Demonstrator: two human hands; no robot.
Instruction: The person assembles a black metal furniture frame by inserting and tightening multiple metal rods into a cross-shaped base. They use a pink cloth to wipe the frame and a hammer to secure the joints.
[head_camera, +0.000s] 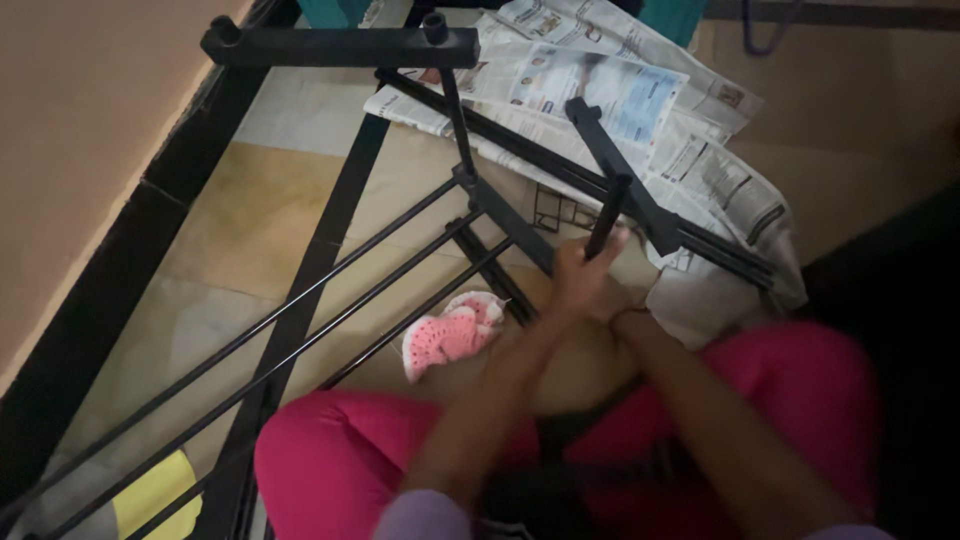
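Seated person, knees in pink cloth, working on the floor over a black metal rack frame lying on its side.

Hands: the left hand is closed around the lower end of a short black bar, which stands nearly upright above it. The right hand sits just behind and beneath the left, largely hidden by it; whether it grips anything cannot be told.

Position of work: the bar is held directly ahead of the hands, against the frame where a flat cross-member meets the long rails.

Progress, as a judgement: the frame appears partly put together. One end piece with two upright pegs is joined to the rails beyond the hands; the held bar looks not yet seated. The far joints are too dim to confirm.

Count:
- Thin parallel rods running down and left of the hands: three visible.
- Newspaper spread beyond the hands: several sheets, number unclear.
- Pink crocheted cloth: one, just left of the hands.
- Yellow item: one, well apart, lower left.
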